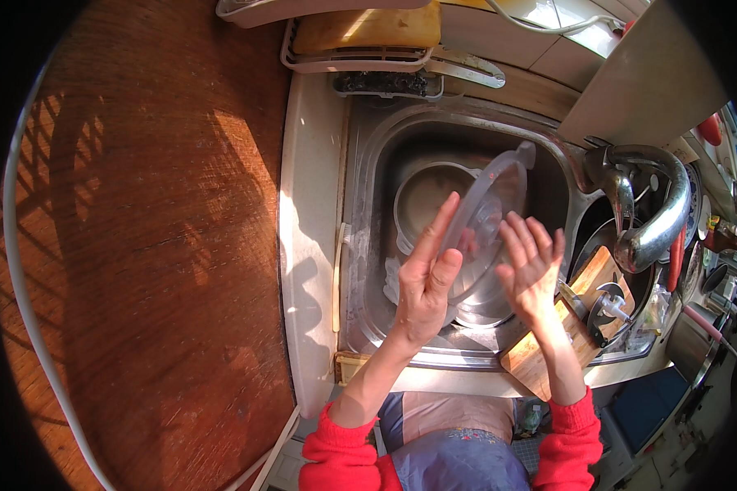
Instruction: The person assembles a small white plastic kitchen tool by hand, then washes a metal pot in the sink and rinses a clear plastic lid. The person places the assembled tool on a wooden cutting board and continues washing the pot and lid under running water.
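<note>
My left hand (427, 282) grips the rim of a clear plastic lid (488, 196), tilted on edge above the sink. Beside the lid's other face is my right hand (531, 267), fingers apart and holding nothing; whether a fingertip touches the lid I cannot tell. Below, in the stainless steel sink (543, 132), sits a pale round bowl (433, 190) with a small side handle, apparently holding cloudy water. A shiny metal vessel (485, 316) lies nearer to me, partly hidden by the lid. Crumpled whitish plastic (392, 279) is against the left wall.
A wooden cutting board (528, 365) bridges the sink's right front corner, with a knife (572, 299) and bladed part (614, 304) on it. The chrome faucet (654, 239) arches at right. A brush (338, 285) rests on the left ledge, beside a wooden surface (159, 276).
</note>
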Action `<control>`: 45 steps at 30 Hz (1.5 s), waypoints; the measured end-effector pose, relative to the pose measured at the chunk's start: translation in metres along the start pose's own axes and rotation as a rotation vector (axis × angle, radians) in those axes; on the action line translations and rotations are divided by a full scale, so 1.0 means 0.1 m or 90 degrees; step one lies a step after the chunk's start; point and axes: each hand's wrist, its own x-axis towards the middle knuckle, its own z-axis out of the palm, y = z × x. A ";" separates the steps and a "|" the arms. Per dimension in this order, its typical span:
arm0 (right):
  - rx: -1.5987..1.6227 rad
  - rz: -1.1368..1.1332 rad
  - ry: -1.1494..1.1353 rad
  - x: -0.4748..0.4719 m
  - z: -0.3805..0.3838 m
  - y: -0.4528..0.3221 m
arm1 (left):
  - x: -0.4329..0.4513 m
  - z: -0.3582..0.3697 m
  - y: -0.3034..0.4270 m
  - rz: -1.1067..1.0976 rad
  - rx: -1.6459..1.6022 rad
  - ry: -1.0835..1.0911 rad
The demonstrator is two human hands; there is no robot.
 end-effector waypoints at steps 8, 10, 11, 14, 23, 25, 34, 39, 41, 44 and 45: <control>0.515 0.138 0.186 0.39 -0.21 -0.17 | 0.00 0.17 -0.11 -0.025 0.084 -0.020; 0.715 0.246 0.195 0.35 -0.28 -0.34 | 0.01 0.20 -0.15 -0.019 0.089 -0.011; 0.892 0.268 0.165 0.32 -0.32 -0.41 | 0.01 0.22 -0.17 -0.018 0.095 -0.004; 1.086 0.211 0.107 0.12 -0.44 -0.63 | 0.08 0.21 -0.22 0.033 0.082 0.026; 0.463 -0.100 -0.031 -0.26 -0.03 -0.37 | 0.10 0.02 -0.11 0.002 0.080 0.070; 0.239 -0.130 -0.008 -0.20 0.11 -0.18 | 0.03 0.03 -0.11 -0.016 0.102 0.066; 1.019 0.461 0.077 0.21 -0.06 -0.12 | -0.09 0.29 -0.37 0.029 0.353 -0.008; 1.378 0.379 0.043 -0.04 -0.39 -0.54 | 0.03 0.26 -0.39 0.018 0.308 0.078; 1.298 0.331 0.037 -0.14 -0.38 -0.63 | 0.06 0.22 -0.35 0.058 0.327 0.081; 1.101 0.253 -0.086 -0.28 -0.26 -0.65 | 0.10 0.18 -0.28 0.006 0.253 0.123; 0.967 0.177 -0.086 -0.30 -0.20 -0.61 | 0.10 0.17 -0.26 0.002 0.261 0.109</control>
